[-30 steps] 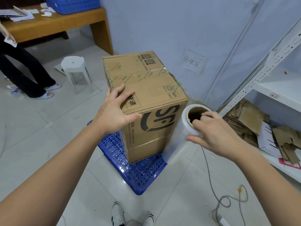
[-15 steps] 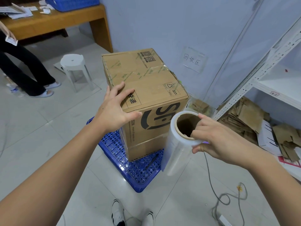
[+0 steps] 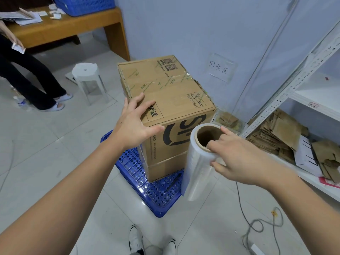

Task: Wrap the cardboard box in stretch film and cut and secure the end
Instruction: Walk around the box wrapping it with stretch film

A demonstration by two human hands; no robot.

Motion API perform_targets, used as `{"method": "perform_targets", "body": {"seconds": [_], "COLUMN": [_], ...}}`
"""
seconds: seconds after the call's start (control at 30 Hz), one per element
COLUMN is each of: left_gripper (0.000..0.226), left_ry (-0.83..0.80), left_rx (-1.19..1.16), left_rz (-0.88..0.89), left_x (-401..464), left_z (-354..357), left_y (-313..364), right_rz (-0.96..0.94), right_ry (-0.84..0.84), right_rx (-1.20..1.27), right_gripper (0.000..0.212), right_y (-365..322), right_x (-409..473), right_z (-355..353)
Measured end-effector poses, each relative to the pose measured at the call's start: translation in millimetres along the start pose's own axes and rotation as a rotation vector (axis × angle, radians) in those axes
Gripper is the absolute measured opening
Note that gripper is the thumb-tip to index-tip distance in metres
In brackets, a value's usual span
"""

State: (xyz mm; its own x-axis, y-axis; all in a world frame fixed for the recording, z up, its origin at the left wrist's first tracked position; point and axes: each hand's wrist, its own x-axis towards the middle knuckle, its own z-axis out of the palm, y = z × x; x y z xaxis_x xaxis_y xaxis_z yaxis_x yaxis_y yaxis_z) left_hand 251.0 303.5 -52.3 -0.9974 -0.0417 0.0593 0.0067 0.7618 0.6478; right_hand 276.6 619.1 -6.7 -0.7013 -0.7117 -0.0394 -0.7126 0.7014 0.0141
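Box: brown cardboard box (image 3: 171,100) printed with black logo lettering stands upright on a blue perforated plastic pallet (image 3: 147,183) on the pale tiled floor; its long axis runs vertical, and one vertical corner edge points toward the camera.
Film on box: clear film clings to the box's lower left side, down to the pallet.
Roll: roll of clear stretch film on a brown cardboard core (image 3: 197,161) hangs just right of the box's near face, nearly upright, open core end up, lower end tilted slightly left.
Left hand: left hand (image 3: 135,126) rests on the box's near top corner, fingers spread flat on the top, thumb on the front face.
Right hand: right hand (image 3: 237,155) grips the roll's top end, fingers hooked into the core, thumb pressed against the outside film.
Surroundings: white round stool (image 3: 88,80) left of the box; grey metal shelving (image 3: 301,85) at right with flattened cardboard (image 3: 279,133) on its lower shelf; wooden counter (image 3: 73,28) at the back; grey cable (image 3: 257,223) on the floor.
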Motion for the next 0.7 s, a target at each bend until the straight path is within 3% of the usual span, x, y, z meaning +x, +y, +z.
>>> {"method": "perform_targets", "body": {"seconds": [0.13,0.23,0.33,0.43,0.57,0.7], "left_gripper": [0.1,0.099,0.098,0.102,0.119,0.113], "left_ry": [0.002,-0.005,-0.042,-0.095,-0.277,-0.319], "left_rx": [0.005,0.002,0.059,0.1,-0.024,-0.041], "left_rz": [0.004,-0.001,-0.004,0.001,0.098,0.181], "left_x": [-1,-3,-4,-2,5,8], "left_z": [-1,-3,-6,-10,-25,-33], "left_y": [1,2,7,7,-8,-26], "right_rz": [0.172,0.281,0.389,0.47,0.522,0.562], "right_ry": [0.1,0.165,0.039,-0.035,-0.047,-0.148], "right_rx": [-0.039,-0.088,-0.221,-0.179,-0.042,-0.072], "right_gripper": [0.017,0.045,0.063,0.051,0.049,0.037], "right_y": [-28,-38,-48,-54,-58,-67], "right_x": [10,21,32,43,56,53], "right_z": [10,16,13,7,4,-7]}}
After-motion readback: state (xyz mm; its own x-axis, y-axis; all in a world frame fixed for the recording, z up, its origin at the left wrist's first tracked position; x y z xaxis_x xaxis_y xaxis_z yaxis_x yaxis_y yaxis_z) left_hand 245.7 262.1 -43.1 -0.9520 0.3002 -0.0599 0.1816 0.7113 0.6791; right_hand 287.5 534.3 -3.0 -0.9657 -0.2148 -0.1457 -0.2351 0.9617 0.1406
